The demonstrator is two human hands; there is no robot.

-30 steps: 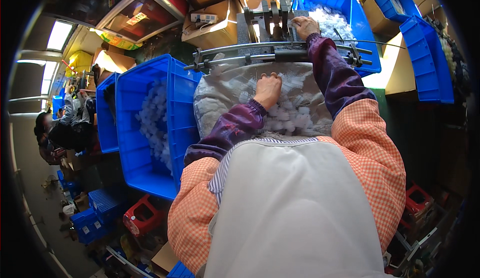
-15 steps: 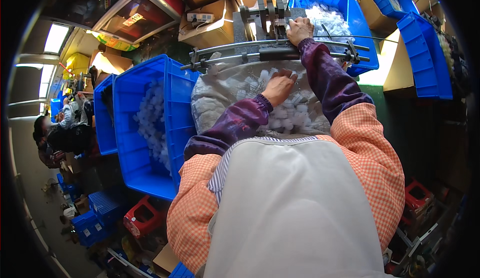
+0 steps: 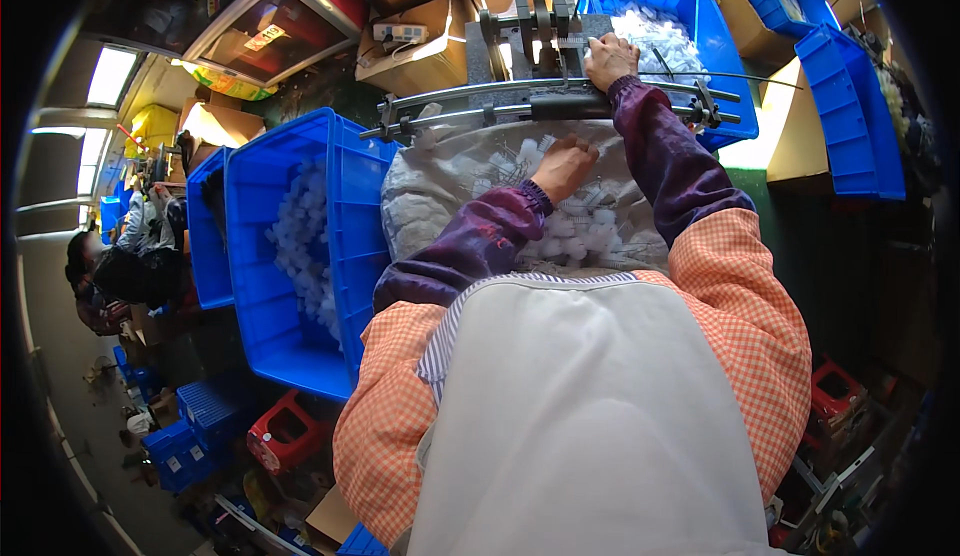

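My left hand (image 3: 566, 169) is over the grey cloth (image 3: 420, 201) in front of me, fingers bent and drawn together. Whatever it may hold is hidden. Around it on the cloth lie small white pieces (image 3: 572, 241), some tufted and some with thin bristle-like strands. My right hand (image 3: 612, 61) is farther off, at the right side of a small dark machine (image 3: 525, 36) with upright wheels or plates. Its fingers curl at the machine's edge, and what is in them is too small to make out.
A curved metal rail (image 3: 460, 96) crosses between the cloth and the machine. Blue bins with white pieces stand at left (image 3: 355, 246) and at far right (image 3: 735, 106). An open cardboard box (image 3: 425, 66) sits behind the rail. Red stools (image 3: 285, 431) are low at left and right. Another person (image 3: 130, 266) sits far left.
My right hand has shifted a little to the right, away from the machine's middle. My left hand has moved slightly forward and right over the cloth.
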